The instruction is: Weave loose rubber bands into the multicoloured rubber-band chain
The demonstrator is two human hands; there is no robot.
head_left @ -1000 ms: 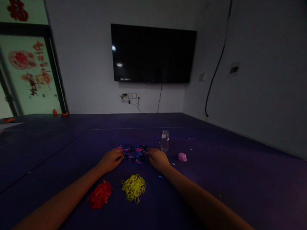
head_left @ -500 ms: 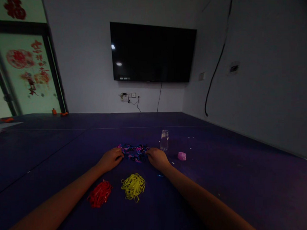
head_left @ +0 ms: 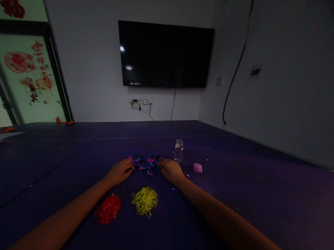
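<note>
A loose heap of small blue, black and pink rubber bands point(head_left: 145, 164) lies spread on the dark purple surface between my hands. My left hand point(head_left: 120, 172) rests at its left edge, fingers loosely bent, with a gap between thumb and fingers. At the right edge is my right hand point(head_left: 171, 169), its fingertips touching the bands; its fingers are loosely curved and partly hidden. Nearer to me are a pile of yellow rubber bands point(head_left: 145, 202) and, left of that, a pile of red rubber bands point(head_left: 109, 209).
Behind my right hand a clear bottle point(head_left: 178, 151) stands upright. A crumpled pink lump point(head_left: 197, 168) lies to its right, among small white scraps. One blue piece point(head_left: 174, 189) sits by my right forearm. A television point(head_left: 166, 55) hangs on the far wall.
The view has tipped down very slightly. Both hands and the piles of rubber bands keep their places.
</note>
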